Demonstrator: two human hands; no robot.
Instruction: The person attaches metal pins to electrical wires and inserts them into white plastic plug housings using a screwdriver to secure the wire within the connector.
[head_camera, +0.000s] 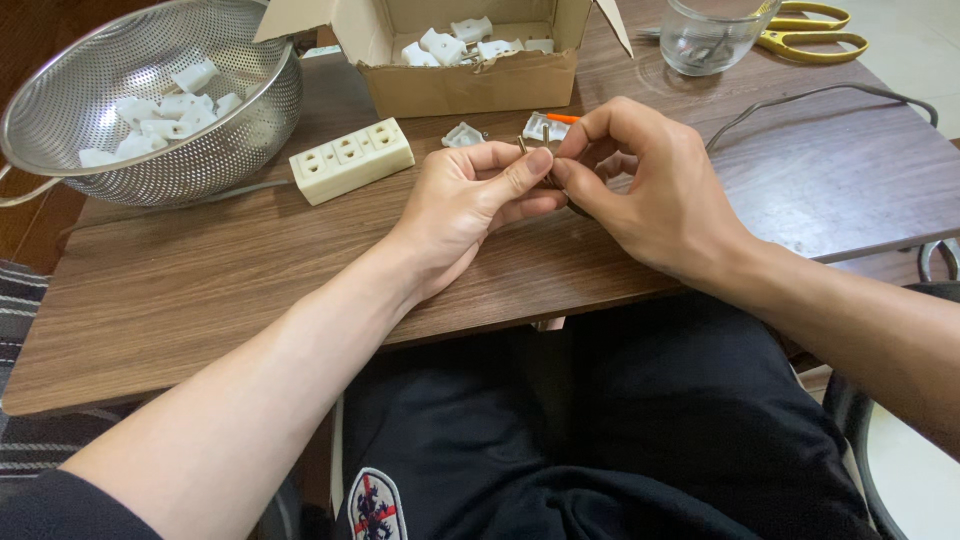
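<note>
both hands meeting mid-table: left hand & right hand pinching a small metal plug part btwn fingertips, prongs pointing up/away. white power strip lying just left of them, nearer the left hand.
</note>
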